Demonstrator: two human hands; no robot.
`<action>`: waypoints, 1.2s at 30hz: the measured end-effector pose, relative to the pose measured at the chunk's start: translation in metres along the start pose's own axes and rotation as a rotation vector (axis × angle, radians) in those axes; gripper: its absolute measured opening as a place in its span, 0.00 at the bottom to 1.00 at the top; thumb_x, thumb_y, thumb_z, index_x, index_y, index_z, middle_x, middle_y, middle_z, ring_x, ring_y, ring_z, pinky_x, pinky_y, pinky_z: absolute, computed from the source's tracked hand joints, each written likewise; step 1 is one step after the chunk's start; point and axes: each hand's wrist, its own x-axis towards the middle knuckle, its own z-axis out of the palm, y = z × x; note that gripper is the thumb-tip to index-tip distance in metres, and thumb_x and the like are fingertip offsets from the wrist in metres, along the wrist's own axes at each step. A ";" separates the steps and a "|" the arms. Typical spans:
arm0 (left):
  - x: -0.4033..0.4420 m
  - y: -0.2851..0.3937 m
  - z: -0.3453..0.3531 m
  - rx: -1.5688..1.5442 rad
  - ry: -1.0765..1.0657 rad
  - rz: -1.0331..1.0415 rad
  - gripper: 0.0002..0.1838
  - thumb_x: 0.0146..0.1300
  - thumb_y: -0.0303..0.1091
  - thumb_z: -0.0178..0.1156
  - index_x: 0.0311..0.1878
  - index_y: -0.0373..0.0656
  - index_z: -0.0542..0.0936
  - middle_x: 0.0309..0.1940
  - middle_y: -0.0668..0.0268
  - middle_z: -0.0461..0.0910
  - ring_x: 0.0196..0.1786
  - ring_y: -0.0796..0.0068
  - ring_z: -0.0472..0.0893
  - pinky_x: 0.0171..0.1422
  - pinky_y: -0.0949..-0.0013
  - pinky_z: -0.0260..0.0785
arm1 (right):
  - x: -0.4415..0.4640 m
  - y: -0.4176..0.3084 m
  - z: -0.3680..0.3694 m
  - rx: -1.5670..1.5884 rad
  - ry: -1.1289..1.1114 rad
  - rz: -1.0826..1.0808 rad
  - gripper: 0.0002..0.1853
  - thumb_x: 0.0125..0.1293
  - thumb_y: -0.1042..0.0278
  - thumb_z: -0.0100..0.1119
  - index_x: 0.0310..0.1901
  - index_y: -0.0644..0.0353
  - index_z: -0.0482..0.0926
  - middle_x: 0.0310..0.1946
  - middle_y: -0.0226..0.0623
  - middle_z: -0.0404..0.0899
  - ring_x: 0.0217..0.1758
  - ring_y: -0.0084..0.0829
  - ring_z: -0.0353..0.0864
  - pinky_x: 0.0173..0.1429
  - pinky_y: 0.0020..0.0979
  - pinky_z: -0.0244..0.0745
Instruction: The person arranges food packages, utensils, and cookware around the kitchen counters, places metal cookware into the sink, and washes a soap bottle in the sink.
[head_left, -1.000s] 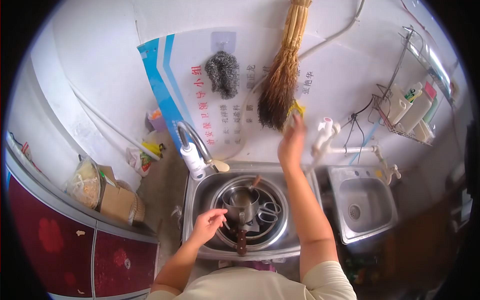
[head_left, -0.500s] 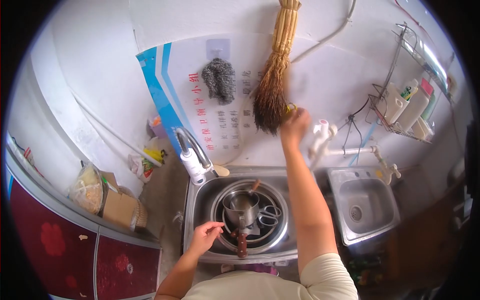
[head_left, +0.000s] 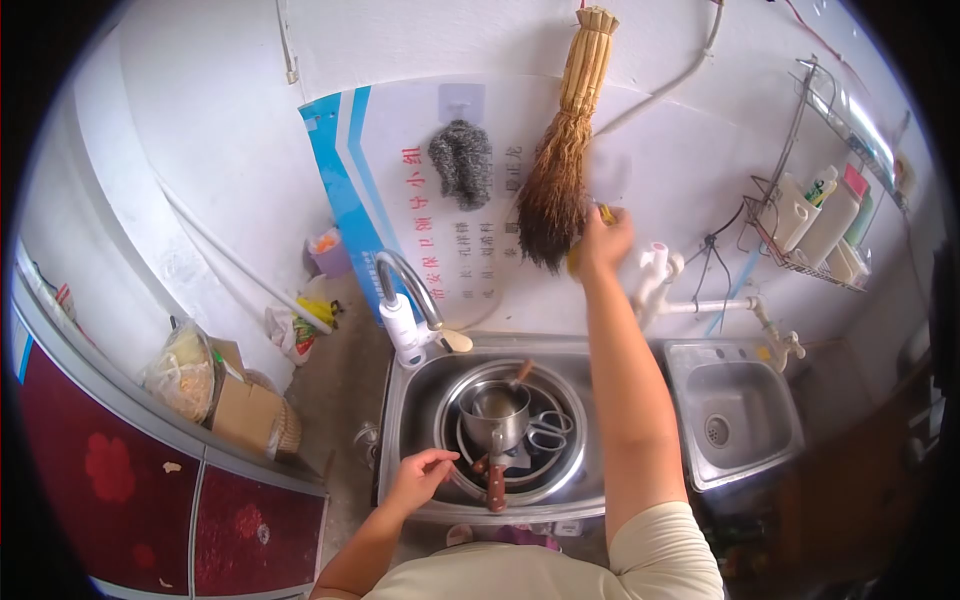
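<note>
My right hand (head_left: 606,243) is raised to the wall beside a straw whisk broom (head_left: 556,170). Its fingers are closed on a small yellow thing whose kind I cannot make out; part of it shows below, near the bristles. My left hand (head_left: 424,478) hovers at the front left of the sink (head_left: 405,415), fingers loosely stretched and holding nothing. Inside the sink, a round metal basin (head_left: 575,455) holds a steel pot (head_left: 495,415), scissors (head_left: 548,430) and a wooden-handled tool (head_left: 497,488). A wire scourer (head_left: 461,165) hangs on the wall.
A curved faucet (head_left: 408,290) stands at the sink's back left. White pipes (head_left: 700,305) with taps run along the wall to the right, above a smaller sink (head_left: 735,415). A wire rack (head_left: 815,260) holds bottles. Cardboard boxes (head_left: 245,410) sit at left.
The view has shifted slightly, so most things appear a little further right. My right hand stays by the broom, with the yellow thing showing more. My left hand keeps its place near the basin.
</note>
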 end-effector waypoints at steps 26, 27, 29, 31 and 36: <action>-0.027 -0.019 -0.006 0.008 -0.007 -0.085 0.10 0.63 0.27 0.53 0.45 0.38 0.78 0.30 0.69 0.78 0.32 0.84 0.74 0.38 0.80 0.67 | -0.021 0.008 -0.018 -0.254 -0.036 -0.421 0.07 0.56 0.78 0.52 0.36 0.57 0.76 0.41 0.41 0.71 0.41 0.41 0.76 0.46 0.36 0.71; -0.028 -0.018 -0.006 0.008 -0.007 -0.095 0.10 0.63 0.27 0.53 0.45 0.38 0.78 0.30 0.69 0.78 0.32 0.84 0.74 0.38 0.80 0.67 | -0.025 0.017 -0.020 -0.229 0.010 -0.496 0.07 0.56 0.78 0.52 0.37 0.59 0.75 0.40 0.43 0.71 0.41 0.42 0.75 0.46 0.36 0.70; -0.030 -0.015 -0.006 0.010 -0.012 -0.109 0.10 0.63 0.28 0.54 0.45 0.38 0.78 0.30 0.69 0.78 0.32 0.84 0.74 0.38 0.80 0.67 | -0.039 0.028 -0.029 -0.223 -0.002 -0.443 0.07 0.61 0.77 0.49 0.41 0.65 0.68 0.38 0.49 0.72 0.42 0.44 0.76 0.47 0.39 0.69; -0.029 -0.017 -0.006 0.003 -0.021 -0.098 0.10 0.63 0.28 0.54 0.46 0.38 0.78 0.30 0.68 0.78 0.32 0.84 0.74 0.38 0.80 0.67 | -0.062 0.029 -0.041 -0.079 -0.043 -0.204 0.08 0.63 0.76 0.47 0.43 0.67 0.66 0.39 0.51 0.73 0.43 0.45 0.76 0.48 0.39 0.69; -0.024 -0.015 -0.003 -0.039 -0.067 -0.068 0.09 0.63 0.27 0.54 0.43 0.37 0.79 0.29 0.69 0.77 0.30 0.84 0.73 0.36 0.80 0.67 | -0.130 0.073 -0.080 0.044 -0.171 0.018 0.09 0.67 0.70 0.45 0.44 0.66 0.66 0.36 0.49 0.78 0.42 0.43 0.79 0.47 0.36 0.72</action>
